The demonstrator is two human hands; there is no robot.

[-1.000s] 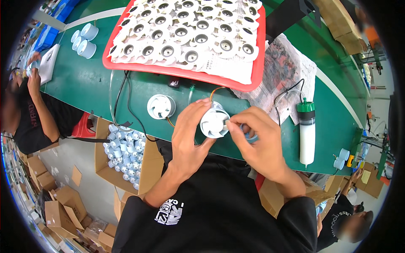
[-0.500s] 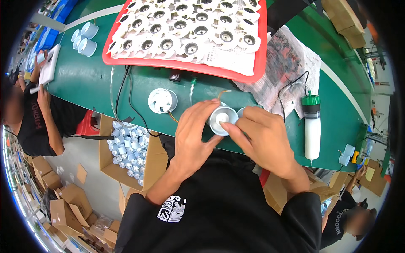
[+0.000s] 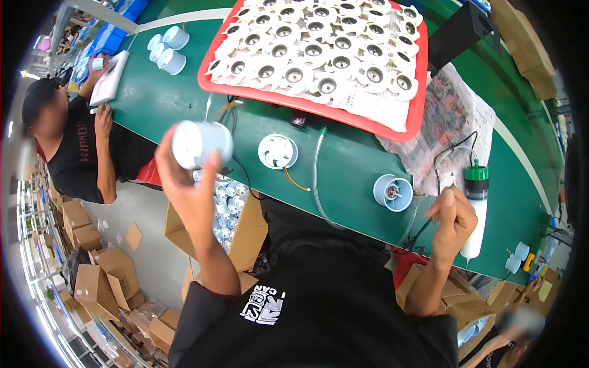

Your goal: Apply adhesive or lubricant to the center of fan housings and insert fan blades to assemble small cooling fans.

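My left hand (image 3: 190, 178) is closed around a light blue plastic cup-shaped housing (image 3: 215, 142), lifted near the table's front edge and slightly blurred. Thumb and fingers press its sides. My right hand (image 3: 453, 221) is raised over the front edge at the right, its fingers curled and pinched together; whether anything is between them is hidden. To its left, a second blue housing (image 3: 402, 193) lies tilted on the table, small parts visible inside. Between my hands stands another housing with a white finned insert (image 3: 276, 151) and orange wires trailing out.
A red tray (image 3: 319, 104) of white parts with dark rings fills the far side. The green-capped white tube (image 3: 475, 214) lies right, beside newspaper (image 3: 451, 116). A cardboard box (image 3: 245, 236) of blue housings stands below the table edge. A co-worker (image 3: 76, 144) sits at left; hoses cross the table.
My hands have parted. The left has carried the blue housing left and up; the right has moved right, away from it. The view has shifted, uncovering the second housing.
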